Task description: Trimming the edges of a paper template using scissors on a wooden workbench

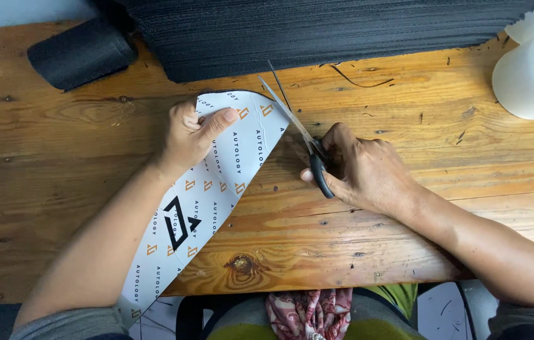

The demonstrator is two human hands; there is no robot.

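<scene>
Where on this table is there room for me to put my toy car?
Bare wood lies left of the left hand, and along the near edge between the printed sheet and right hand. Crowded: the far edge, with black fabric and tape roll.
</scene>
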